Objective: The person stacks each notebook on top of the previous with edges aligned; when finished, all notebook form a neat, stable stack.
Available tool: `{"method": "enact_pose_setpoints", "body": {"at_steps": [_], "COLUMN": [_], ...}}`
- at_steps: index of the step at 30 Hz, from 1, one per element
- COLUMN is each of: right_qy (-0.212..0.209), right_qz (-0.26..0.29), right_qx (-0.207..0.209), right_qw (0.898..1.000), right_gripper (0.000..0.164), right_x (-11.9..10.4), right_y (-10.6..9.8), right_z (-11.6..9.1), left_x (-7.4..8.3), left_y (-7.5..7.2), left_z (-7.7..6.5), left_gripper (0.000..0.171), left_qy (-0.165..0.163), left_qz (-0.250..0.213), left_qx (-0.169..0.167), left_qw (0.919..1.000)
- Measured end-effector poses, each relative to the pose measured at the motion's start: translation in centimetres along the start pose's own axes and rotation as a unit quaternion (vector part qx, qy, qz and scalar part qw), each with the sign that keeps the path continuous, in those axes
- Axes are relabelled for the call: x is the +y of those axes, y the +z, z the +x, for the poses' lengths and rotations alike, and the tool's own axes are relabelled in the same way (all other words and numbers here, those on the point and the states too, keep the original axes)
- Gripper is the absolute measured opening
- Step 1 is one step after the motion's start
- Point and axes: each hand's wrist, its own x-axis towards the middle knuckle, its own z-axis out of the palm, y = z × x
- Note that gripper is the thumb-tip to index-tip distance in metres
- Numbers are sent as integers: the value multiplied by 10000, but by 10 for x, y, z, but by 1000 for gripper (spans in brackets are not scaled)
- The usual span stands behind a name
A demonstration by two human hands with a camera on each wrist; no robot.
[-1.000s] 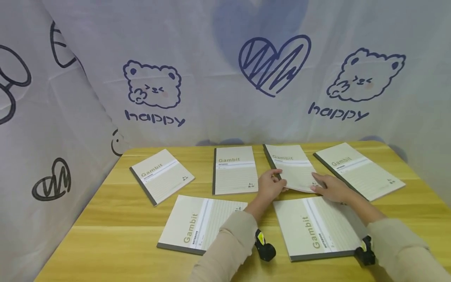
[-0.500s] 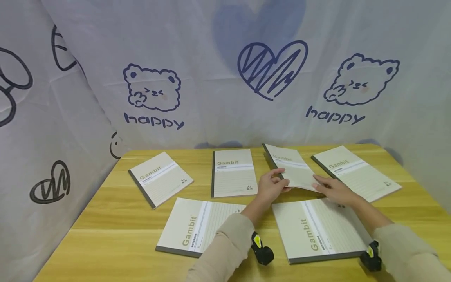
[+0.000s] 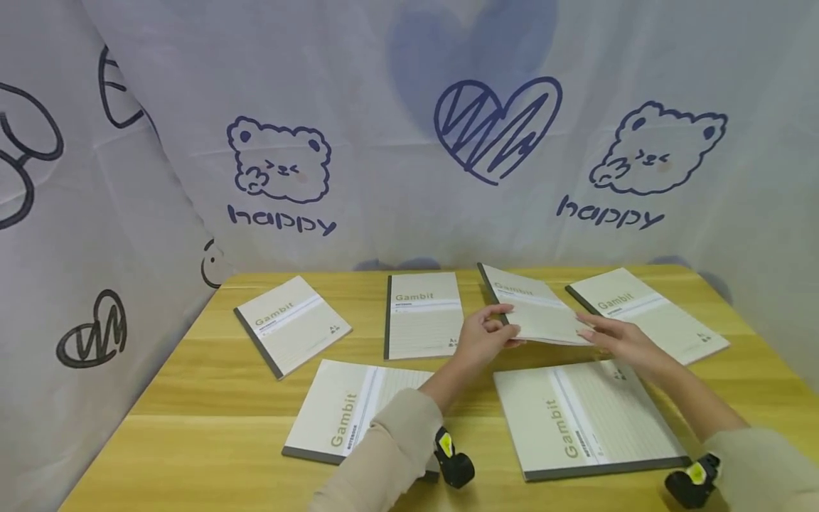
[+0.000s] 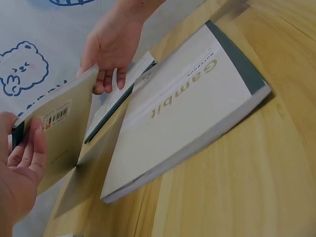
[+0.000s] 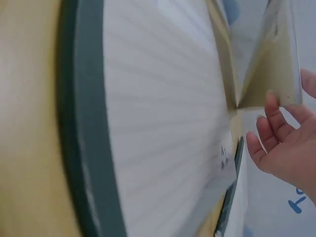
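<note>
A cream notebook with a dark spine is tilted, its near end raised off the table. My left hand pinches its near left corner by the spine, thumb on the cover and fingers below. At the near right corner, my right hand pinches the edge between thumb and fingers. In the left wrist view the notebook's back shows a barcode label, and its lower corner meets the tabletop. Below the right hand lies another notebook, flat with its spine toward me. The right wrist view also shows the right hand at the raised edge.
More matching notebooks lie flat on the wooden table: one far left, one back middle, one back right, and one front left partly under the left forearm. A printed curtain hangs behind the table.
The near end of the notebook has risen from close to the table, tilting it more. Both hands have come up with it, and the right forearm has shifted slightly right.
</note>
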Motion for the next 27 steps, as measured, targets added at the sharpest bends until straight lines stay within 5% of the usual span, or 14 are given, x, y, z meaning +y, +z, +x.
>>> {"method": "enact_pose_setpoints", "body": {"at_steps": [10,18,27], "right_qy": [-124,-200,-437], "right_qz": [277,543,626], "right_qx": [770,1306,1256], "right_qw": [9966,9897,9891], "right_gripper": [57,58,56], "right_x": [-9,-29,-46], "right_y": [19,33,48], "right_z": [-14,-12,-5], "left_x": [5,22,32], "left_y": [-29,-47,-74], "left_z": [-9,-14,-22], "left_gripper": [44,45,47], "left_qy": [39,260,420], "left_qz": [512,953,1465], "left_qx": [-705,-874,-1019], "left_qw": [9962,9913,9831]}}
